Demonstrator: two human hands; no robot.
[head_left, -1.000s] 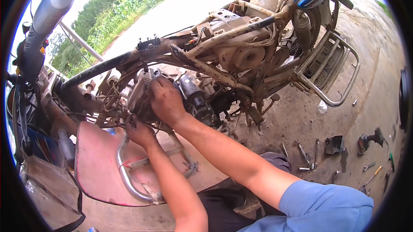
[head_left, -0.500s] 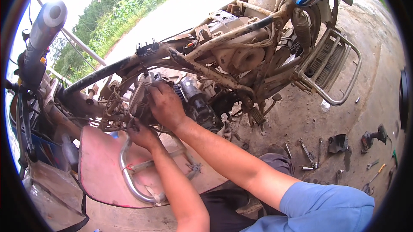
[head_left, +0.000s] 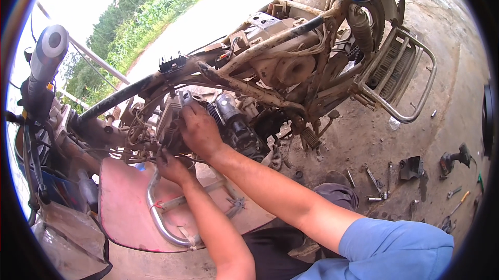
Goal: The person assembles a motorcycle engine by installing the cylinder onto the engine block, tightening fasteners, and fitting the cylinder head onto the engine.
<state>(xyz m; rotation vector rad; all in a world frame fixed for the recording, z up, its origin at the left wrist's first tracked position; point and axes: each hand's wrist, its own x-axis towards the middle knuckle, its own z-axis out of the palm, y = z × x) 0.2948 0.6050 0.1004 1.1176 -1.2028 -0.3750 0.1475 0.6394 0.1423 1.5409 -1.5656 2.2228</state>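
A stripped, muddy motorcycle frame (head_left: 260, 51) stands in front of me. Its grey engine block (head_left: 169, 121) sits low in the frame. My right hand (head_left: 200, 132) lies over the engine's side, fingers curled on the metal. My left hand (head_left: 174, 168) is just below it, under the engine, gripping a part that the fingers hide. Both forearms reach in from the lower right. A bent chrome crash bar (head_left: 156, 212) lies under my left wrist on a faded red panel (head_left: 122, 204).
Wrenches and small tools (head_left: 377, 181) lie on the concrete at right, with a dark power tool (head_left: 455, 158) further right. A metal rear rack (head_left: 400, 80) juts from the frame. A handlebar grip (head_left: 47, 59) rises at left. Road and greenery lie behind.
Both hands stay on the engine with only small shifts. The view has drifted slightly, so the handlebar grip and frame sit a little lower and further right.
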